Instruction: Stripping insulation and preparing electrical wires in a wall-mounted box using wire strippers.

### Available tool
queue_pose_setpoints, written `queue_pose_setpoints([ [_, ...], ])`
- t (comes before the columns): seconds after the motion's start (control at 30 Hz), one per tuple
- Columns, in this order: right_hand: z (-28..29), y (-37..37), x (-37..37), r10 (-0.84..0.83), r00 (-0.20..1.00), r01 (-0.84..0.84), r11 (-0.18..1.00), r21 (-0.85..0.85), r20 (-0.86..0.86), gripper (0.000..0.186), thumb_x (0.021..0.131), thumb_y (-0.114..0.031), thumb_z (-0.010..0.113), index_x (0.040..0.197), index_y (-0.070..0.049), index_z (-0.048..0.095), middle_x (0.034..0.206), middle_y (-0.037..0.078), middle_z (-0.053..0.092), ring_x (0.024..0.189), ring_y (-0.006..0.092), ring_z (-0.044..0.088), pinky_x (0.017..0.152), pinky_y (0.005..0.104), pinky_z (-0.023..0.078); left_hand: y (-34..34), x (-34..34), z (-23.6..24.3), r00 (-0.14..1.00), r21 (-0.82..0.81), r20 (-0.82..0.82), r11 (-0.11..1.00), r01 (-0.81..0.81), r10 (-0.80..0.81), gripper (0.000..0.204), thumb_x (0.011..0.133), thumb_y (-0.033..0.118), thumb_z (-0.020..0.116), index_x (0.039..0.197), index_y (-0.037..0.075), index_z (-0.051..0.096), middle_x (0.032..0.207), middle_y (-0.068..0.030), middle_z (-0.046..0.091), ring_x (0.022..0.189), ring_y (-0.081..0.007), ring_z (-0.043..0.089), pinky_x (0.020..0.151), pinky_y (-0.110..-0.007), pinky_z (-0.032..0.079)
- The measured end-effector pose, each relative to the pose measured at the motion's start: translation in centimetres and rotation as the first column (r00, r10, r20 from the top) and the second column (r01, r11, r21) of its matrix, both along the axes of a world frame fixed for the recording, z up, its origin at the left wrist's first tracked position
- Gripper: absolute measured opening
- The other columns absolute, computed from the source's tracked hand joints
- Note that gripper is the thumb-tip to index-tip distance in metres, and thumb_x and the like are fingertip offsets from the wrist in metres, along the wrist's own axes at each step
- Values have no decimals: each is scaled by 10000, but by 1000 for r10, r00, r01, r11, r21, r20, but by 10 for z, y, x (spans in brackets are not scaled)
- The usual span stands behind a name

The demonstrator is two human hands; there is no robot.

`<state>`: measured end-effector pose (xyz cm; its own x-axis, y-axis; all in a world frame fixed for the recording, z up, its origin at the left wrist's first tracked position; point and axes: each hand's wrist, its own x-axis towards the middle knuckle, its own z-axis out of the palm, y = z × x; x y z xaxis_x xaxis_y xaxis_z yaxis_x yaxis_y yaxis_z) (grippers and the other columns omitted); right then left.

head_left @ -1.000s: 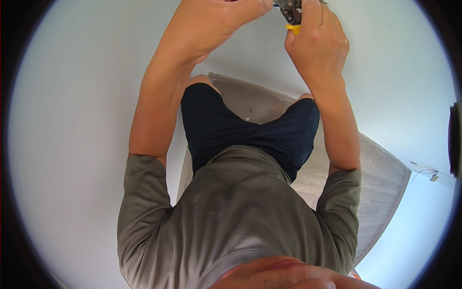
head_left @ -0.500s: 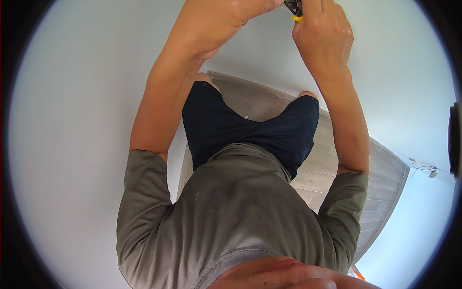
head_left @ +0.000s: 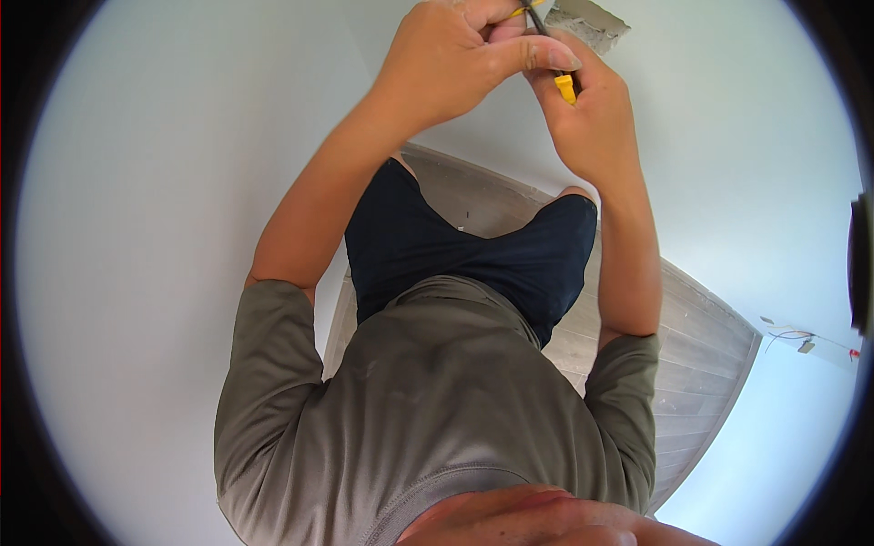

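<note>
Both hands are raised close together at the top of the head view, in front of a pale wall. My right hand [head_left: 592, 118] is closed round a black hand tool with a yellow handle end [head_left: 565, 88], which looks like pliers. My left hand [head_left: 446, 68] has its fingers curled by a thin yellow wire [head_left: 524, 10], which crosses the tool's dark upper part [head_left: 537, 20]. The left thumb stretches across to the tool beside the right fingers. The tool's tip is cut off by the upper edge.
A rough-edged opening [head_left: 592, 25] shows in the wall just beyond my hands. The wall [head_left: 728, 155] stands close in front of my knees. Grey plank flooring [head_left: 701, 337] lies below. At the right, loose wires [head_left: 790, 335] hang from another wall.
Both hands have come lower and nearer to me. The left has moved right, its thumb now across the tool. The wall opening and yellow wire have come into view.
</note>
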<state>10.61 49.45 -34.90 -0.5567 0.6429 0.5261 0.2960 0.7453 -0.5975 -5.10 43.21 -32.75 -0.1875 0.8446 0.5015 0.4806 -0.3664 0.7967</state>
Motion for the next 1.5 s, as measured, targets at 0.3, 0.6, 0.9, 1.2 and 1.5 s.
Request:
queue_pose_setpoints([
  [0.3, -64, -24, 22, -37, 499, -397, 878, -267, -866, 617, 989, -88, 529, 1530, -32, 238, 1156, 142, 609, 974, 200, 590, 877, 350, 466, -31, -26, -20, 954, 359, 241, 897, -258, 178, 227, 998, 93, 580, 1202, 56, 671, 876, -41, 665, 732, -63, 608, 590, -220, 481],
  [0.6, -127, -70, 59, -591, 562, -827, -370, -424, -579, 585, 954, -200, 578, 1489, -113, 357, 1280, 239, 559, 1201, 360, 572, 1108, 589, 379, -22, -55, -109, 897, -6, -422, 989, -151, 134, 488, 904, -113, 469, 1343, 75, 569, 1295, -132, 615, 1080, -266, 658, 899, -345, 540],
  [0.9, -99, -71, 90, -9, 699, -714, 24, -699, -715, 783, 946, -138, 649, 1592, -138, 207, 1256, 151, 585, 984, 182, 617, 884, 345, 526, 16, -29, -92, 622, 252, -765, 967, 47, 169, 477, 807, -73, 638, 1236, 135, 665, 1206, -99, 645, 1017, -266, 652, 780, -354, 566],
  [1.2, -70, -15, 73, -268, 960, 269, 963, -2, -83, 610, 853, -14, 664, 1430, -79, 478, 1174, 137, 623, 991, 285, 590, 887, 384, 470, 30, 19, -44, 993, -54, -114, 998, -9, 3, 160, 993, 157, 618, 1096, 91, 720, 764, -11, 601, 572, -72, 511, 538, -222, 427],
  [1.5, -47, 9, 30, -385, 923, 372, 894, 249, 8, 647, 778, -76, 718, 1389, -141, 515, 1056, 118, 592, 984, 337, 565, 846, 472, 439, 39, 13, -42, 997, -123, 69, 992, 39, -31, 205, 995, 184, 623, 1064, 16, 717, 731, 42, 543, 619, -49, 460, 546, -210, 371],
])
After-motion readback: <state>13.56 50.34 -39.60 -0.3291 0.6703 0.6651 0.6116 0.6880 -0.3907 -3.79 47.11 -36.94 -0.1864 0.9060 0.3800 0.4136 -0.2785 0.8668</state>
